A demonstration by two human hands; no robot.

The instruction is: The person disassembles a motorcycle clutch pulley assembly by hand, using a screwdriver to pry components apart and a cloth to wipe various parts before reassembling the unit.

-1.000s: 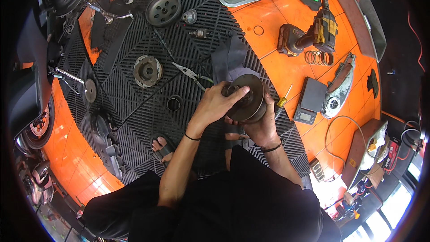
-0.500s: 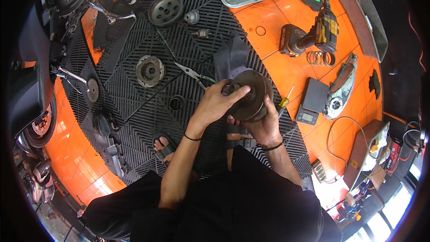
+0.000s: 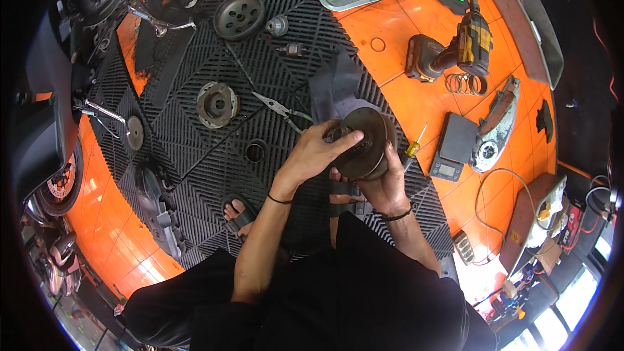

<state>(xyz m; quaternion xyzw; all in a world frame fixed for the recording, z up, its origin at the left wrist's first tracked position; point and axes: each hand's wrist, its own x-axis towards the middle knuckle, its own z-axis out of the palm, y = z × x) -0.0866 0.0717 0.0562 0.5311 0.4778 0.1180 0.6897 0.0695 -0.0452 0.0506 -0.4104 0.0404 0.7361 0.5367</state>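
Both hands grip a dark metal pulley assembly (image 3: 365, 160) with a round plate and centre hub. My left hand (image 3: 315, 153) holds it from the left, thumb pressed on the hub. My right hand (image 3: 387, 182) wraps round its right underside. Around it lie long-nose pliers (image 3: 273, 104), a yellow-handled screwdriver (image 3: 412, 149), a round flanged part (image 3: 216, 104), a dark ring (image 3: 255, 150) and a grey cloth (image 3: 335, 84).
A drill (image 3: 473, 45), coil spring (image 3: 465, 83), small scale (image 3: 455, 136), aluminium housing (image 3: 494, 123) and parts tray (image 3: 344, 2) lie rightward and at the back. A bell-shaped drum (image 3: 237, 16) is on the mat. A motorcycle (image 3: 45, 136) stands at left; my sandalled foot shows below.
The pulley assembly and both hands have dipped slightly. The grip looks much the same, with my left thumb still on the hub.
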